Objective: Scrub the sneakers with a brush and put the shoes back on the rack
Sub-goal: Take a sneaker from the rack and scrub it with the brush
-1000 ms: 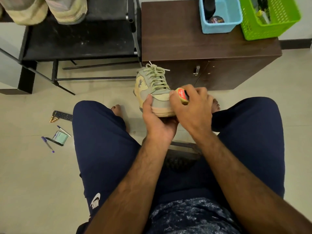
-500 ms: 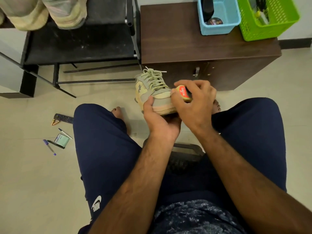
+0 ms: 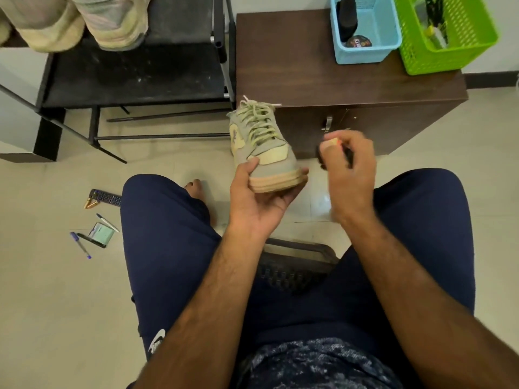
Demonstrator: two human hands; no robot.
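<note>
Between the knees, left hand cups the sneaker toe; right hand, just beside, grips the brush.

Home interior, as I see it remotely: black shoe rack at 11 o'clock; wooden counter bearing blue basket and green basket at 1 o'clock; tiled floor with remote control and pens at 9 o'clock.

Grey-yellow sneaker aloft, blurred brush apparently just beside.
</note>
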